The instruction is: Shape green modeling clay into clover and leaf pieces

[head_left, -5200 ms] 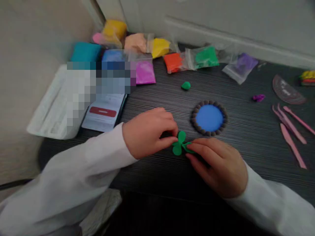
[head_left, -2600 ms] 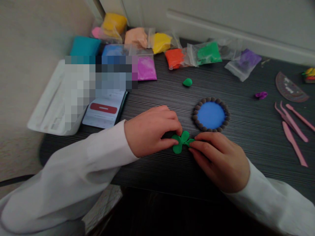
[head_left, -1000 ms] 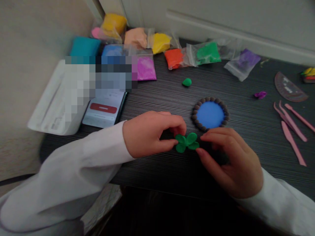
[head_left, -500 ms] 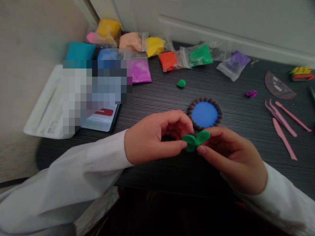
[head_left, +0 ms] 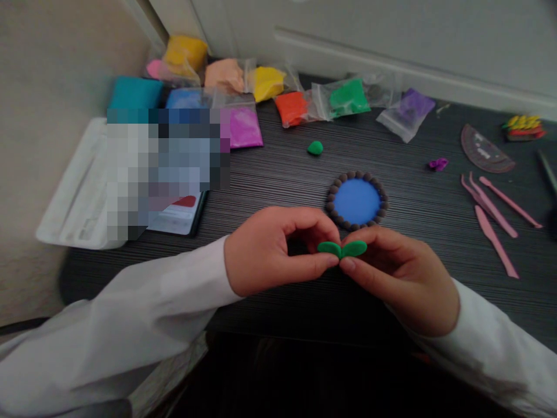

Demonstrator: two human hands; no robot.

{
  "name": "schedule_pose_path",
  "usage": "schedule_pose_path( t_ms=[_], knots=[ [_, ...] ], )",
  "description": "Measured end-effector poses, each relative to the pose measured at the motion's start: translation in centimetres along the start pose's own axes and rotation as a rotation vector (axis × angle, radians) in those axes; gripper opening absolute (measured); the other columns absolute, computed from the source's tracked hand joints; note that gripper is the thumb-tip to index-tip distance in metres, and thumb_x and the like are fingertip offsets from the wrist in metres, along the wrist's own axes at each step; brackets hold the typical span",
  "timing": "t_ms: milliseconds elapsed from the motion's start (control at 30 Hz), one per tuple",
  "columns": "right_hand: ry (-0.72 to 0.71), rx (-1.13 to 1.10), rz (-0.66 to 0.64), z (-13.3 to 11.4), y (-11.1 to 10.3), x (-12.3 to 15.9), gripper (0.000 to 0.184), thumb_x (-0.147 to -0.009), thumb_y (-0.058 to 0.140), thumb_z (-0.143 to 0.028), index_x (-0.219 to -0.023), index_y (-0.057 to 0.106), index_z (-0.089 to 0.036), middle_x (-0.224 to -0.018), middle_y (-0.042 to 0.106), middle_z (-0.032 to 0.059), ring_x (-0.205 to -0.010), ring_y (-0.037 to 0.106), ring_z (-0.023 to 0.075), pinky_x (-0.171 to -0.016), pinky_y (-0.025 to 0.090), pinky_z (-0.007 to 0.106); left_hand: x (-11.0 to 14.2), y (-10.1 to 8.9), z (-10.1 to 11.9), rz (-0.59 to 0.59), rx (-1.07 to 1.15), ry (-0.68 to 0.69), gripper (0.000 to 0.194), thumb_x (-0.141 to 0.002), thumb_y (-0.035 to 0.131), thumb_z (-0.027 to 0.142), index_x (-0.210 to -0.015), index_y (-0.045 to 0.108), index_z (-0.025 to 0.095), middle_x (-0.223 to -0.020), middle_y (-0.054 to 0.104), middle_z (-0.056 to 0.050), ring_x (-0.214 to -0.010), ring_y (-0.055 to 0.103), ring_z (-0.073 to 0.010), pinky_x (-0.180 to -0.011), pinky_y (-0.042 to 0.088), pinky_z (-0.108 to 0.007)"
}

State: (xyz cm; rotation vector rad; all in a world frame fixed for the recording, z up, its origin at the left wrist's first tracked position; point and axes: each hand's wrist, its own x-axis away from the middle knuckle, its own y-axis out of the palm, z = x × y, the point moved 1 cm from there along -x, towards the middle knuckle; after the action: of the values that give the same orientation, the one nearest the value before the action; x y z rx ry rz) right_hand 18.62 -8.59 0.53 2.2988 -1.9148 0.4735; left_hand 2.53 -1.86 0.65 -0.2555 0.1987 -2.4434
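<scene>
Where the head view looks down at the dark, grained counter (head_left: 435,232), left hand (head_left: 270,252) and right hand (head_left: 400,278) meet fingertip to fingertip, both pinched on a small green clay leaf cluster (head_left: 342,249) held just above the near edge of the counter. Just beyond the cluster, flat on the counter: a round blue clay disc ringed with small brown clay beads (head_left: 357,200). Farther back, a small lump of green clay (head_left: 315,147), and behind it a row of clear bags of coloured clay, among them green (head_left: 348,97), orange (head_left: 290,107), purple (head_left: 411,105) and magenta (head_left: 242,126). To the right, well apart from the hands, a set of pink plastic modelling tools (head_left: 494,226), a tiny purple clay scrap (head_left: 437,164) and a translucent half-round ruler (head_left: 484,152).
</scene>
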Motion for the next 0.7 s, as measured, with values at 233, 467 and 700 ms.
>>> schedule_pose_path(
  t_ms=[233, 467, 700],
  knots=[
    [0.017, -0.261, 0.03, 0.3, 0.0, -0.5, 0.008, -0.072, 0.058, -0.018, -0.079, 0.057, -0.022, -0.065, 0.055, -0.0051, -0.057, 0.049, 0.0038, -0.051, 0.039, 0.015, 0.1, 0.3, -0.1, 0.025, 0.136, -0.028, 0.023, -0.068, 0.057, 0.023, -0.09, 0.053, 0.017, -0.082, 0.06, 0.0, -0.074, 0.057, -0.0103, -0.069, 0.045, -0.022],
    [0.086, -0.414, 0.003, 1.0, -0.1, -0.7, 0.008, -0.072, 0.058, -0.024, -0.08, 0.056, -0.022, -0.062, 0.053, -0.0045, -0.051, 0.044, 0.0048, -0.042, 0.034, 0.017, -0.1, 0.1, -0.1, 0.058, 0.091, -0.106, 0.016, -0.071, 0.055, 0.026, -0.081, 0.058, 0.015, -0.072, 0.061, -0.001, -0.064, 0.056, -0.0101, -0.059, 0.044, -0.021],
    [0.018, -0.332, 0.072, 0.5, 0.1, -0.7, 0.01, -0.069, 0.061, -0.019, -0.079, 0.058, -0.019, -0.064, 0.056, -0.0035, -0.051, 0.046, 0.0038, -0.046, 0.039, 0.017, -0.2, 0.6, -0.1, 0.086, 0.098, -0.12, 0.014, -0.07, 0.055, 0.026, -0.08, 0.057, 0.015, -0.074, 0.062, -0.001, -0.068, 0.057, -0.0114, -0.062, 0.044, -0.023]
  ],
)
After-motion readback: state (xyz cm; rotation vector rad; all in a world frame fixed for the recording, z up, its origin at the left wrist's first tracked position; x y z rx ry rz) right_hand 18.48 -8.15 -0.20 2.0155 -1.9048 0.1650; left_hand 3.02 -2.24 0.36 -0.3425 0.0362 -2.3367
